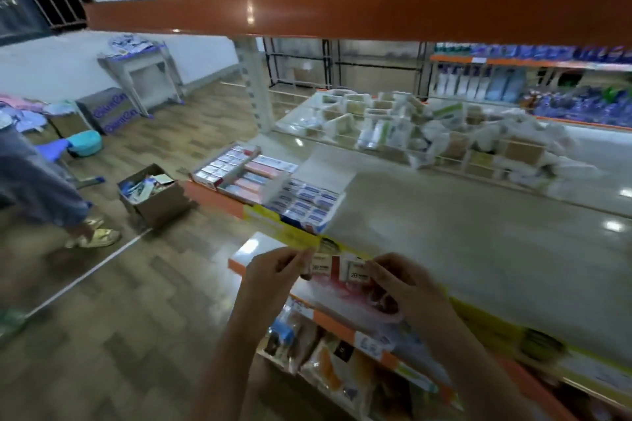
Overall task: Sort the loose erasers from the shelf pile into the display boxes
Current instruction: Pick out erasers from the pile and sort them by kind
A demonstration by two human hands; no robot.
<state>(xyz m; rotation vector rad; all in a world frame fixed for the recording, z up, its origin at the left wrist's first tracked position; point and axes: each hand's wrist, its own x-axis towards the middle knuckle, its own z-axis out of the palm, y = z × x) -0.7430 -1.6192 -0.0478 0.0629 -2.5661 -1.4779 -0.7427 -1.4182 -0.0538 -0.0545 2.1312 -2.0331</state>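
- Both hands up front at the shelf [461, 215] edge: left hand [273, 275] pinches a 2B eraser [319, 265], right hand [400, 284] pinches a second 2B eraser [355, 272]. The two erasers sit side by side, touching or nearly so; blur hides which.
- Something red and translucent, maybe a bag [352, 297], hangs under the right hand; can't confirm.
- Display boxes [260, 181] are on the same shelf, left of the hands and further back: nearest one, blue-labelled box [304, 203], looks full, with its lid flipped open. Pink and red rows beside it also look packed.
- Loose pile [427, 126] sits at the back of the shelf, behind a wire divider, still large.
- Judgement: a few boxes filled, most of the pile left, two erasers in hand not yet placed. Early to mid stage.
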